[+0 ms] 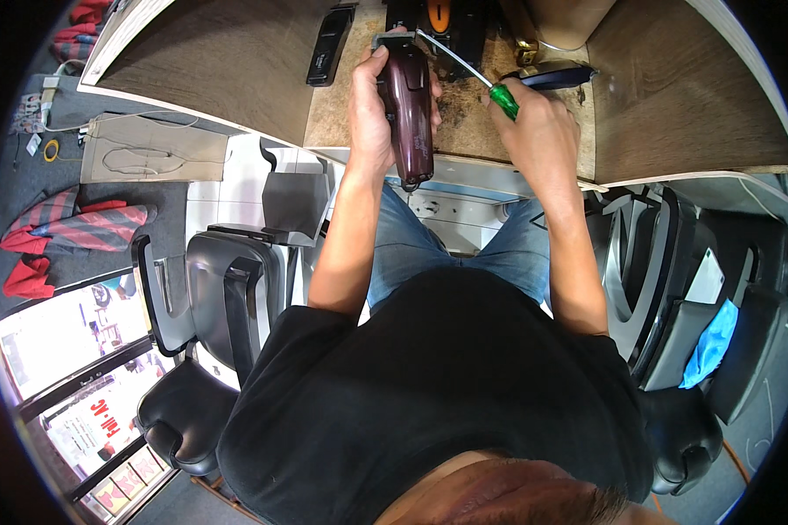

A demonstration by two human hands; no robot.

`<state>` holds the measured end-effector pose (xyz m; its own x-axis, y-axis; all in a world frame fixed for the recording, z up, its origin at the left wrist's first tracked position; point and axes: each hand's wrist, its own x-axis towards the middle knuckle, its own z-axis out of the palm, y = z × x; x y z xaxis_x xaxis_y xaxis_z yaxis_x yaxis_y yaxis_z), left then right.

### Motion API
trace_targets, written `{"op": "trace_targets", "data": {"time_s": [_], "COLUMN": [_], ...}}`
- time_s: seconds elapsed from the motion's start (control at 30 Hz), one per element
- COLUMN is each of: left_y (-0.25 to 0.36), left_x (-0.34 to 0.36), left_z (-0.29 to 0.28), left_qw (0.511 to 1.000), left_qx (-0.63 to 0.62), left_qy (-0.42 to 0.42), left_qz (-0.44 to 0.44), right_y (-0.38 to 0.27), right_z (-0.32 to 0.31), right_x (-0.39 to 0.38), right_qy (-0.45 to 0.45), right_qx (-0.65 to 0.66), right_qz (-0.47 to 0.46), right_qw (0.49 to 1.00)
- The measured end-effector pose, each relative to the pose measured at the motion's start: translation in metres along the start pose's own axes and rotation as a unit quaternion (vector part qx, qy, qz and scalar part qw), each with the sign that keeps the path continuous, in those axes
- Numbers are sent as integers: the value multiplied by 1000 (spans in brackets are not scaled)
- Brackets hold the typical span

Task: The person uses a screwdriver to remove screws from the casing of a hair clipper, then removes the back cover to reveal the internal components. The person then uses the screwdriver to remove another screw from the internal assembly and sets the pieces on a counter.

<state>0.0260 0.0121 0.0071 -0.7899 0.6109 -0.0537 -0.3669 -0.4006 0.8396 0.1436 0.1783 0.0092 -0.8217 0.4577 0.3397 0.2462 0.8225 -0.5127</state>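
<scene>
My left hand (pixel 373 114) is closed around a dark maroon hair clipper (pixel 409 114), its metal blade end pointing away from me. In my right hand (pixel 541 131) is a screwdriver (pixel 503 98) with a green handle, gripped in the fingers. Its thin metal shaft slants up to the left, and the tip is at or close to the right corner of the clipper's blade; whether it touches a screw cannot be made out. Past my right fingers lies a dark blue-black clipper (pixel 559 75). A slim black trimmer (pixel 331 48) rests left of my left hand.
Wooden side panels (pixel 210 70) flank the worn work surface (pixel 464 131). Behind the screwdriver stands a black item with an orange part (pixel 439 14), beside a gold-coloured object (pixel 525 48). Black salon chairs (pixel 228 289) are on both sides of me. A checked cloth (pixel 79 223) hangs at far left.
</scene>
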Motion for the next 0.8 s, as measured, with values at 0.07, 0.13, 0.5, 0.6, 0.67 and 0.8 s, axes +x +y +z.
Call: {"op": "trace_targets", "data": {"time_s": [0.07, 0.13, 0.5, 0.6, 0.67, 0.8], "left_y": [0, 1, -4, -4, -2, -2], "left_x": [-1, -2, 5, 6, 4, 2], "left_z": [2, 4, 5, 4, 7, 8], "left_qw": [1000, 1000, 995, 993, 991, 990], "left_qx": [5, 11, -9, -31, -14, 3], "left_qy": [13, 27, 81, 89, 102, 96], "left_qz": [3, 5, 53, 70, 80, 100], "right_y": [-1, -4, -2, -6, -8, -4], "right_z": [-1, -7, -20, -23, -21, -18], "right_x": [0, 2, 0, -4, -5, -3], "right_qy": [-4, -33, -122, -181, -203, -202], "right_qx": [-8, 1, 270, 344, 371, 341], "right_qz": [-5, 18, 16, -27, -64, -48], "right_qw": [1000, 999, 955, 921, 904, 917]}}
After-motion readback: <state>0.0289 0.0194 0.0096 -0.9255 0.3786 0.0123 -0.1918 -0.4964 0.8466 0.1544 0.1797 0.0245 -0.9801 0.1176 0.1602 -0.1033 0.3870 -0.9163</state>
